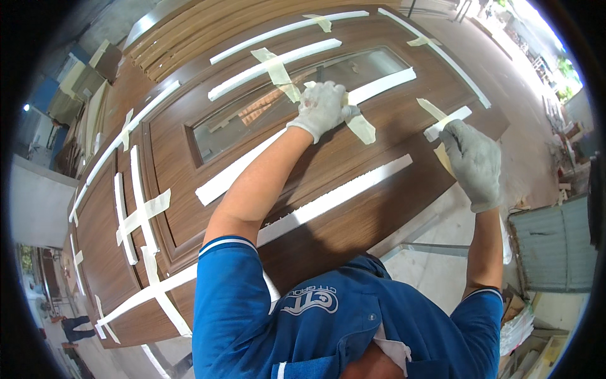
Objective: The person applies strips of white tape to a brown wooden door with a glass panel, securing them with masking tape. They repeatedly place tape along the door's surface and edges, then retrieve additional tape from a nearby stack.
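Observation:
A brown wood-grain door panel (391, 208) with a glass pane (252, 120) lies flat before me. White foam strips (334, 199) lie across it, several crossed by pale masking tape. My left hand (323, 108), in a whitish glove, rests with curled fingers on the long strip beside the glass. A piece of masking tape (362, 129) runs out next to it; what lies under the fingers is hidden. At the panel's right edge my gloved right hand (472, 164) is closed at a strip of tape (444, 160), beside a short foam strip (456, 117).
Long brown boards (208, 35) are stacked beyond the panel. A greenish corrugated sheet (555, 243) and scraps stand at the right. Panels lean at the far left, and another person (77, 328) is at the lower left. A grey metal frame (435, 249) shows under the near edge.

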The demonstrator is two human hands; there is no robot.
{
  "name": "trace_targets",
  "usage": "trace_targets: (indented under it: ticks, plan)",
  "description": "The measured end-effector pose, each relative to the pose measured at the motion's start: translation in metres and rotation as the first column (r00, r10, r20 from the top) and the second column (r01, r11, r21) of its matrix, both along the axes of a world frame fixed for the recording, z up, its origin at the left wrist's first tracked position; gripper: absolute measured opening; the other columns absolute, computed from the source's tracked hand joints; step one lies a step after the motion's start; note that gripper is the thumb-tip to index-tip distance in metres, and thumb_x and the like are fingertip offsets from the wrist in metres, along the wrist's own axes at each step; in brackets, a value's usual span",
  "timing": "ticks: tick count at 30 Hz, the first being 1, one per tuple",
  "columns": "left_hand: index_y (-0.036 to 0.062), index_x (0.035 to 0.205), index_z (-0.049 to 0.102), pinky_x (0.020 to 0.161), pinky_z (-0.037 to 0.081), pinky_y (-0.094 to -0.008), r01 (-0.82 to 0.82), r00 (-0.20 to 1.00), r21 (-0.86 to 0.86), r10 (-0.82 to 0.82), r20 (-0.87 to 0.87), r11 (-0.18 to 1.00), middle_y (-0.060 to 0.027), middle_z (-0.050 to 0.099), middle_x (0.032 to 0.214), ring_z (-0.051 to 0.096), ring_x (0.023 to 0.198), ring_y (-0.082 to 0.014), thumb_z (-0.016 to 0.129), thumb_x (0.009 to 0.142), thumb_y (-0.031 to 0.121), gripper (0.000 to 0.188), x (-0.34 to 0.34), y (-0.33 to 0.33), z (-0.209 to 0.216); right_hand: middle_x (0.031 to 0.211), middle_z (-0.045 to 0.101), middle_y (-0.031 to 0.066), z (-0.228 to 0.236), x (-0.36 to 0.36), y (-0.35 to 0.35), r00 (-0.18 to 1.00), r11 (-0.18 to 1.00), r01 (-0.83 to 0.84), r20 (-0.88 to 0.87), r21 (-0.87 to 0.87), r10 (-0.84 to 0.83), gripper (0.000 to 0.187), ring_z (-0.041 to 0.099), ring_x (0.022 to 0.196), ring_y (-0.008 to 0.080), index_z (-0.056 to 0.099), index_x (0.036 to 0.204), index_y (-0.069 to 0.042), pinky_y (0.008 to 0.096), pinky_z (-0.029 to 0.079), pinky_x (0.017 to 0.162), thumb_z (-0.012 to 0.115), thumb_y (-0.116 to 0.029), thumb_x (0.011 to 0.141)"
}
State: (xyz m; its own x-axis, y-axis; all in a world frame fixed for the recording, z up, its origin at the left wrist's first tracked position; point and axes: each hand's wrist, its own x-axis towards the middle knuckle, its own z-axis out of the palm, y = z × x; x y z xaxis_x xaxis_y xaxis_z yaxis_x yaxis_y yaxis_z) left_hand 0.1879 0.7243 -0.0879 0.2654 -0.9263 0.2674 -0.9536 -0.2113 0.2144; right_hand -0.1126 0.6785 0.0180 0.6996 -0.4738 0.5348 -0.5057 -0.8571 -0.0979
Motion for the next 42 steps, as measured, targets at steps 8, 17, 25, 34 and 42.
trace_targets:
  ticks: [8,17,25,34,42]
  plan:
    - [0.0074,0.135,0.052,0.103,0.045,-0.0495,0.056,0.991,0.191,-0.032,-0.130,0.980,-0.0200,0.062,0.128,0.057,0.124,-0.0396,0.073,0.079,0.067,0.085,0.014,-0.007,-0.020,0.074,0.068,0.0127,-0.024,0.000,-0.043,0.991,0.990,-0.085,0.116,0.115,0.072,0.011,0.068,0.065,0.0296,0.068,0.086,-0.005,0.0380,0.053,0.060,0.075,-0.014,0.086]
    - [0.0003,0.141,0.050,0.112,0.039,-0.0484,0.097,0.992,0.209,-0.078,-0.097,0.973,-0.0242,0.057,0.136,0.052,0.130,-0.0442,0.064,0.073,0.082,0.107,0.028,-0.017,-0.021,0.075,0.069,0.0134,-0.030,0.006,-0.082,0.971,0.967,-0.175,0.194,0.183,0.139,0.010,0.069,0.063,0.0256,0.068,0.088,-0.002,0.0347,0.053,0.058,0.075,-0.009,0.086]
    - [0.0193,0.151,0.047,0.118,0.033,-0.0469,0.098,0.995,0.280,-0.103,0.003,0.955,-0.0274,0.041,0.154,0.042,0.140,-0.0465,0.038,0.093,0.078,0.082,0.057,-0.034,-0.028,0.074,0.067,0.0127,-0.021,-0.008,-0.090,0.938,0.945,-0.221,0.318,0.241,0.138,0.008,0.066,0.061,0.0224,0.067,0.089,-0.001,0.0326,0.052,0.059,0.073,-0.006,0.088]
    - [0.0058,0.138,0.058,0.103,0.048,-0.0431,-0.065,0.989,0.020,0.067,-0.134,0.998,-0.0199,0.066,0.130,0.063,0.121,-0.0349,0.054,0.101,0.027,0.042,0.087,-0.036,-0.020,0.090,0.067,0.0080,-0.025,-0.091,-0.125,0.908,0.978,-0.074,0.418,0.197,-0.016,0.008,0.062,0.080,0.0129,0.068,0.098,0.002,0.0284,0.051,0.074,0.069,-0.005,0.094]
    - [0.0097,0.124,0.068,0.097,0.049,-0.0478,-0.054,0.992,0.308,0.015,0.127,0.950,-0.0165,0.071,0.118,0.066,0.110,-0.0368,0.049,0.096,0.017,0.035,0.064,-0.033,-0.018,0.091,0.068,0.0048,-0.032,-0.135,-0.141,0.864,0.978,0.072,0.478,0.194,-0.158,0.012,0.061,0.085,0.0125,0.070,0.099,0.002,0.0274,0.051,0.081,0.068,-0.011,0.097]
